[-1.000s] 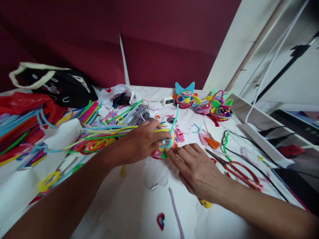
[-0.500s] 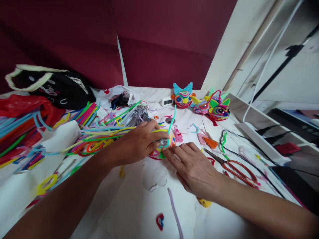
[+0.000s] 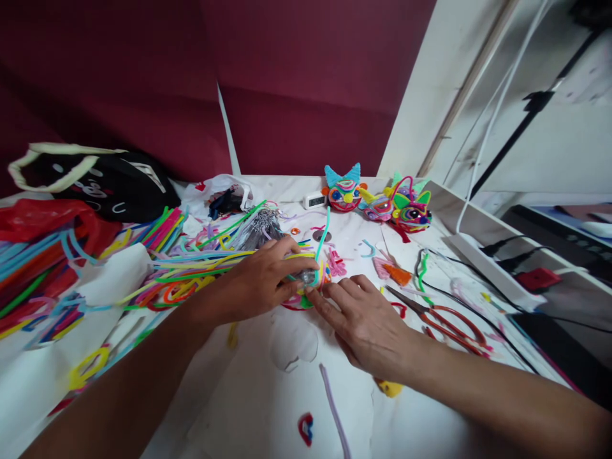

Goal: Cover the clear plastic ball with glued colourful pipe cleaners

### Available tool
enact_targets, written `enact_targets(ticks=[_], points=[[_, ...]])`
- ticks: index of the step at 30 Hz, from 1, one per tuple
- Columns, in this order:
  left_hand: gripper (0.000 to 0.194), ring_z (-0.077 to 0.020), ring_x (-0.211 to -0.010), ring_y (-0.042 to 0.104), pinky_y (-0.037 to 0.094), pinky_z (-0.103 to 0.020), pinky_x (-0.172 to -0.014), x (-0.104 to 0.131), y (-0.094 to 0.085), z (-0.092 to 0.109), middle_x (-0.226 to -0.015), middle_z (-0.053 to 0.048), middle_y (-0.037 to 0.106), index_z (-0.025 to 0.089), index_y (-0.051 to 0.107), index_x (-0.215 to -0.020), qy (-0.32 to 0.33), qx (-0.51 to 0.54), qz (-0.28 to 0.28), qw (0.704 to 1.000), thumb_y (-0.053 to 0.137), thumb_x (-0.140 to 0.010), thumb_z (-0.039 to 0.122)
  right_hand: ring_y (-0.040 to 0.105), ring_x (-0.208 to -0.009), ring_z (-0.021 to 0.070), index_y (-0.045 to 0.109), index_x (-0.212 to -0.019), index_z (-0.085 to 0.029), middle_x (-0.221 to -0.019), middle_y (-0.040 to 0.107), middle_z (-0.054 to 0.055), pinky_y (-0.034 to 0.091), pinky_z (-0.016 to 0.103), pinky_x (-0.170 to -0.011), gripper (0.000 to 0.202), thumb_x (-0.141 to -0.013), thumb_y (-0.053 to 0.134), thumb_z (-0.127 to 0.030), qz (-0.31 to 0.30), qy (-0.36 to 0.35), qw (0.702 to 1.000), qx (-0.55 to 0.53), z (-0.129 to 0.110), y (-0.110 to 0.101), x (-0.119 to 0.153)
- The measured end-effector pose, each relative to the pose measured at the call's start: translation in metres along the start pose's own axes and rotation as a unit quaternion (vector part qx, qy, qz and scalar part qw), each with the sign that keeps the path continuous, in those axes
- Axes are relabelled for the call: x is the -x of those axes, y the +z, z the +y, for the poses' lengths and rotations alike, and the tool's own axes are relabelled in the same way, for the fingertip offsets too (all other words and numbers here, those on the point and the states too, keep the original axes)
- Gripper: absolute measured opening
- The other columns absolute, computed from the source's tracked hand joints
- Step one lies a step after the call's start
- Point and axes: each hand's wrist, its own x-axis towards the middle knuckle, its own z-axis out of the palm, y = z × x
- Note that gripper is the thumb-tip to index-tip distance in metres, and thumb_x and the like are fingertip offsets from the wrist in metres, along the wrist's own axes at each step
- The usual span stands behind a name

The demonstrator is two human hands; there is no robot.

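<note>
Between my hands lies a small pipe-cleaner figure (image 3: 323, 273) in several bright colours, mostly covered by my fingers. A clear, shiny gem (image 3: 307, 276) sits on it. A turquoise pipe cleaner (image 3: 326, 231) curves around the gem, its free end sticking up. My left hand (image 3: 262, 277) grips the figure from the left, thumb and fingers at the gem. From the right, my right hand (image 3: 368, 322) has its fingertips pressed against the figure's near side, just below the gem. A lilac pipe cleaner (image 3: 335, 408) and a red-and-blue piece (image 3: 305, 428) lie nearer to me.
Orange-handled scissors (image 3: 442, 322) lie right of my right hand. Loose pipe cleaners (image 3: 182, 274) cover the left side. Pipe-cleaner animal heads (image 3: 344, 191) stand at the back beside a small white digital display (image 3: 314, 201). A power strip (image 3: 497, 271) with cables lies at the right.
The view has shifted slightly, so everything sits a little further left. My hands keep their hold on the figure, with only slight finger movement around the gem.
</note>
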Motion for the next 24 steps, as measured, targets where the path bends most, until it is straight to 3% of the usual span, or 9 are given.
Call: enact_targets(ticks=[8, 19, 24], points=[[0.033, -0.0241, -0.107, 0.055, 0.047, -0.041, -0.094, 0.000, 0.000, 0.002, -0.118, -0.008, 0.054, 0.030, 0.062, -0.127, -0.002, 0.004, 0.005, 1.000, 0.054, -0.095, 0.026, 0.052, -0.089, 0.0278, 0.052, -0.136, -0.001, -0.098, 0.062, 0.014, 0.040, 0.044, -0.076, 0.050, -0.088, 0.050, -0.015, 0.025, 0.012, 0.999, -0.018, 0.011, -0.004, 0.008], [0.033, -0.0239, -0.109, 0.054, 0.046, -0.042, -0.095, 0.001, 0.001, 0.001, -0.119, -0.008, 0.053, 0.031, 0.060, -0.128, -0.001, 0.014, 0.004, 1.000, 0.053, -0.096, 0.027, 0.052, -0.086, 0.0270, 0.055, -0.133, -0.005, -0.099, 0.062, 0.013, 0.039, 0.043, -0.073, 0.050, -0.083, 0.052, -0.011, 0.003, 0.020, 1.000, 0.002, 0.014, -0.001, 0.002], [0.034, -0.0245, -0.109, 0.055, 0.048, -0.042, -0.094, 0.001, 0.000, 0.003, -0.118, -0.008, 0.056, 0.032, 0.061, -0.128, -0.001, 0.010, 0.010, 1.000, 0.054, -0.095, 0.026, 0.054, -0.092, 0.0258, 0.061, -0.125, -0.008, -0.104, 0.062, 0.013, 0.042, 0.042, -0.079, 0.042, -0.084, 0.051, -0.011, 0.021, 0.039, 0.996, -0.077, 0.024, -0.006, 0.001]])
